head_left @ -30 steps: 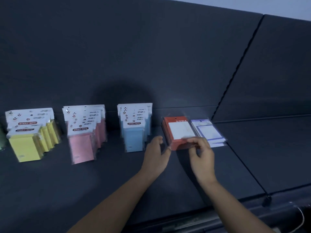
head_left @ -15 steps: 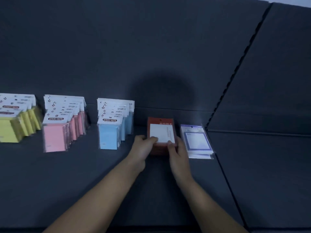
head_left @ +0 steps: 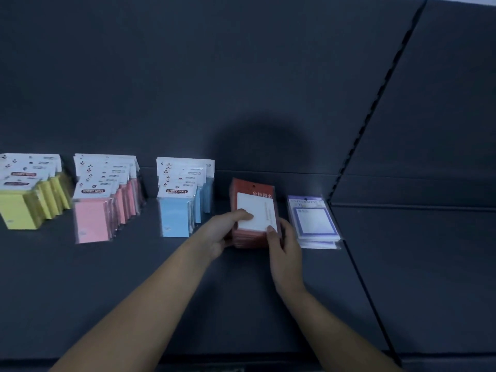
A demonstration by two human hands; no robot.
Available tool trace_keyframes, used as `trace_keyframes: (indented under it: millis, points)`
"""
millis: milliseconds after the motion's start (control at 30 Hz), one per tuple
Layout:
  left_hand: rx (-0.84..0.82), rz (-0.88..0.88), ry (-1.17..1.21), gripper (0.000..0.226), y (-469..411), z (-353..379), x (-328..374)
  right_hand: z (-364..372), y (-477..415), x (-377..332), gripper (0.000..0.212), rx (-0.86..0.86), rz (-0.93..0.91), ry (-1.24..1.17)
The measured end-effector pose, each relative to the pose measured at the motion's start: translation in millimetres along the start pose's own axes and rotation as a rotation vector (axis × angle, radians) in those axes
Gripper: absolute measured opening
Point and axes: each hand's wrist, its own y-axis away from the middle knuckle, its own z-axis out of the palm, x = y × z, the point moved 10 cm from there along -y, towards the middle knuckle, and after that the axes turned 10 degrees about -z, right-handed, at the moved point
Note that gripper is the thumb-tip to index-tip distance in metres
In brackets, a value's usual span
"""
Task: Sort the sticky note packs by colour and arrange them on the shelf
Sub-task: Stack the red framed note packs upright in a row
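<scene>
Five groups of packs lie in a row on the dark shelf (head_left: 134,291). From the left: yellow packs (head_left: 29,202), pink packs (head_left: 104,205), blue packs (head_left: 182,200), a stack of red packs (head_left: 257,208) with a white panel on top, and purple-bordered packs (head_left: 312,218). My left hand (head_left: 228,229) grips the red stack's left side, thumb on the white panel. My right hand (head_left: 281,245) holds its lower right corner. The stack's front edge is partly hidden by my fingers.
The shelf's dark back wall (head_left: 188,89) rises behind the packs. A slotted upright (head_left: 375,103) and a seam (head_left: 359,277) divide this shelf from another dark shelf (head_left: 416,264) on the right. The purple packs lie close to that seam.
The view has shifted right, so the packs sit further left in frame. Both hands have closed in around the red stack, which now lies straighter beside the purple packs.
</scene>
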Motion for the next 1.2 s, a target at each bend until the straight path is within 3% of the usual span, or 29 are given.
trace_keyframes:
  millis: [67, 233, 400, 533, 667, 833, 1033, 1200]
  points:
    - [-0.052, 0.035, -0.025, 0.022, 6, -2, -1, -1, 1, 1, 0.022, -0.010, 0.018, -0.050]
    - [-0.114, 0.160, -0.080, 0.043, 25, -17, -10, 11, 8, -2, 0.059, -0.112, 0.063, -0.124]
    - [-0.130, 0.291, -0.192, 0.057, 43, -20, -12, 26, 16, -11, 0.040, -0.181, 0.067, -0.242]
    - [-0.136, 0.407, -0.210, 0.070, 56, -20, -12, 37, 28, -26, 0.058, -0.194, -0.025, -0.242]
    - [-0.144, 0.528, -0.230, 0.076, 73, -23, -8, 37, 37, -41, 0.056, -0.207, -0.119, -0.224]
    - [-0.152, 0.673, -0.243, 0.089, 94, -19, -4, 35, 41, -49, 0.082, -0.233, -0.122, -0.171]
    - [-0.106, 0.730, -0.231, 0.084, 99, -22, 0, 40, 35, -49, 0.062, -0.242, -0.135, -0.181]
    - [-0.167, 0.728, -0.288, 0.085, 94, -16, 7, 33, 32, -55, 0.065, -0.228, -0.142, -0.215]
